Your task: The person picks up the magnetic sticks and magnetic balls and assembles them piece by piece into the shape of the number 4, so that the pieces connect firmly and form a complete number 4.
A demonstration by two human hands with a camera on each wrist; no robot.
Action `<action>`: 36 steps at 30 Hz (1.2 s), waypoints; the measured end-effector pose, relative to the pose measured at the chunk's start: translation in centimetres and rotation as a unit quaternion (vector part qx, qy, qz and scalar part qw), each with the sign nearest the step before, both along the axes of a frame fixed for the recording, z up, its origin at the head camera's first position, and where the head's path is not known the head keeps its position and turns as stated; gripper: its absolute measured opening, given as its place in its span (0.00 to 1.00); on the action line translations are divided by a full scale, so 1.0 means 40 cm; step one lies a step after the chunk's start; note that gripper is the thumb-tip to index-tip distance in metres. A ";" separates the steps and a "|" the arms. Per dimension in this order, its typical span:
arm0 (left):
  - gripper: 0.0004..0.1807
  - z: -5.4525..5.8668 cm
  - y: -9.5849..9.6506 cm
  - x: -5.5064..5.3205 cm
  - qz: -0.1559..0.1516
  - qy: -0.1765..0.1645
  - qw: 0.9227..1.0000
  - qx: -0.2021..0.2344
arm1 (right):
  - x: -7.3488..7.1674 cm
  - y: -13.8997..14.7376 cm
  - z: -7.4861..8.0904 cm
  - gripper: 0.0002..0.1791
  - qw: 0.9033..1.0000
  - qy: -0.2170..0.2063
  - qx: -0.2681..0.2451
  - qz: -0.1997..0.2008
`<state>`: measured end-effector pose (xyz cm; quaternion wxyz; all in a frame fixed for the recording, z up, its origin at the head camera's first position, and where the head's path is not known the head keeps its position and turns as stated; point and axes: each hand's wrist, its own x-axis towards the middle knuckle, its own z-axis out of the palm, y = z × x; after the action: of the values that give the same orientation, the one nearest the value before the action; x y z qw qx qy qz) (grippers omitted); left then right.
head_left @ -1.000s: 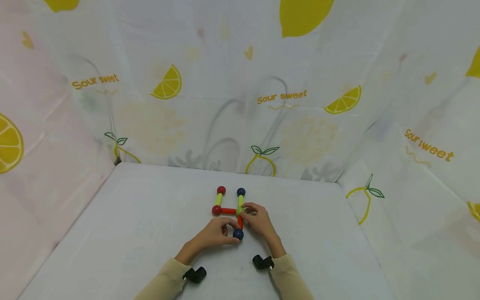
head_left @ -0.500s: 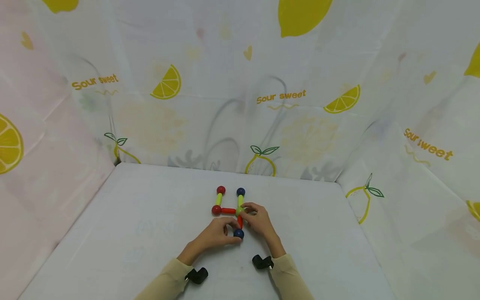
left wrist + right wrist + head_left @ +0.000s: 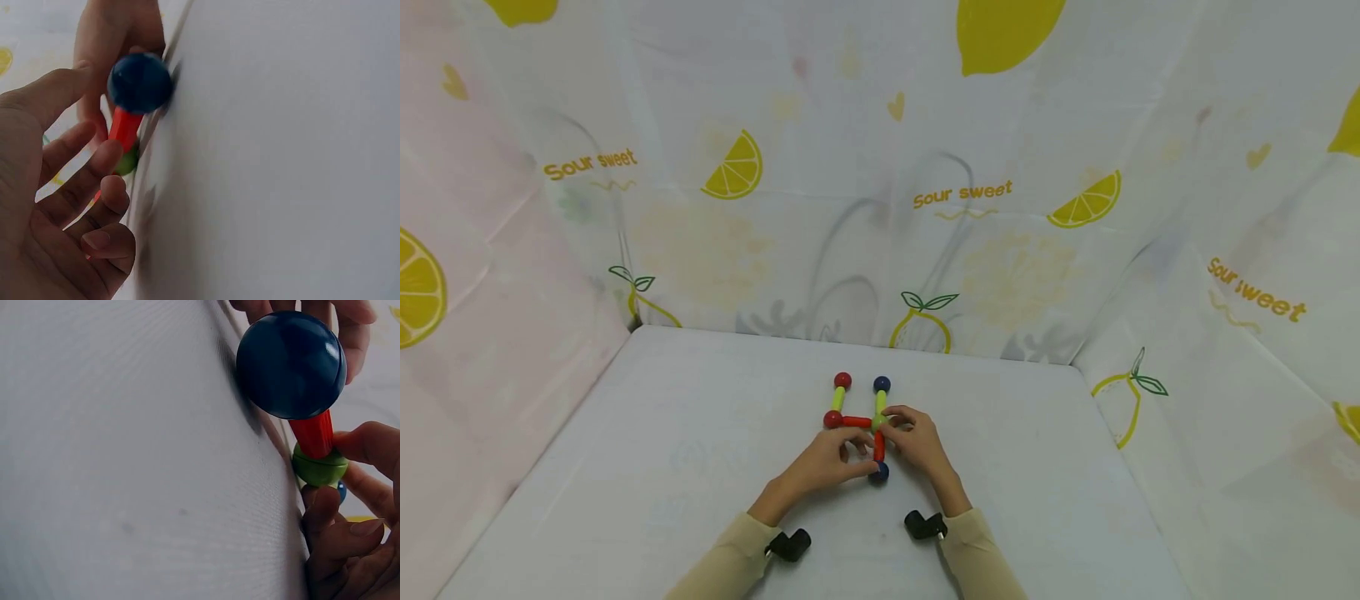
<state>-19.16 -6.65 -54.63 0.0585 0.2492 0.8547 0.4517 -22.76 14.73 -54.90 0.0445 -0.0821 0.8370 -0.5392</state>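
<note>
A flat figure of magnetic balls and rods lies on the table. My right hand (image 3: 917,437) pinches the green ball (image 3: 320,467) between thumb and fingers. From that ball a red rod (image 3: 879,447) runs toward me to a dark blue ball (image 3: 291,365). My left hand (image 3: 826,462) is beside this rod, its fingers loosely bent and apart from the ball in the left wrist view; its thumb is near the blue ball. Another red rod (image 3: 857,422) reaches left to a red ball (image 3: 832,419). Yellow-green rods (image 3: 838,398) lead back to a second red ball (image 3: 842,380) and another blue ball (image 3: 882,383).
The white table (image 3: 700,392) extends around the figure. Behind and at both sides hang pale sheets (image 3: 820,250) printed with lemons. Each wrist wears a small black camera, one on the left (image 3: 788,546) and one on the right (image 3: 926,524).
The left hand has let go of the near blue ball, its fingers lifting away and shifting slightly back. That ball and its red rod now line up straighter below the green ball. The right hand has stayed put.
</note>
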 end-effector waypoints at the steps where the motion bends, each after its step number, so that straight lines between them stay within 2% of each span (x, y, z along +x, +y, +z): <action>1: 0.17 0.002 -0.007 -0.003 0.009 0.003 1.000 0.003 | 0.000 0.000 0.000 0.15 1.000 -0.001 0.000 0.000; 5: 0.18 0.013 -0.038 -0.021 0.047 0.030 0.998 0.023 | 0.000 -0.001 0.001 0.15 1.000 -0.010 0.001 -0.002; 10: 0.16 0.027 -0.070 -0.041 0.102 0.069 0.992 0.037 | 0.002 -0.001 0.005 0.15 1.000 -0.021 0.007 -0.008; 12: 0.17 0.030 -0.080 -0.048 0.123 0.072 0.989 0.033 | 0.002 -0.001 0.006 0.15 1.000 -0.022 0.009 -0.009; 15: 0.19 0.030 -0.091 -0.055 0.147 0.058 0.987 0.025 | 0.002 -0.001 0.005 0.16 1.000 -0.022 0.009 -0.007; 19: 0.21 0.020 -0.098 -0.062 0.158 0.042 0.987 0.002 | 0.003 -0.002 0.005 0.16 1.000 -0.025 0.006 -0.008; 23: 0.20 0.005 -0.097 -0.063 0.160 0.040 0.986 -0.018 | 0.003 -0.002 0.005 0.16 1.000 -0.022 0.005 -0.007; 29: 0.17 -0.001 -0.089 -0.060 0.177 0.033 0.984 -0.020 | 0.001 0.000 0.000 0.15 1.000 -0.019 0.002 -0.006; 36: 0.17 0.000 -0.084 -0.054 0.192 0.018 0.981 -0.020 | 0.002 0.001 -0.001 0.16 1.000 -0.015 0.004 -0.004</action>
<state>-21.33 -10.01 -54.64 -0.0396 0.0877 0.8965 0.4324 -22.67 14.79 -54.92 0.0551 -0.0708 0.8388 -0.5370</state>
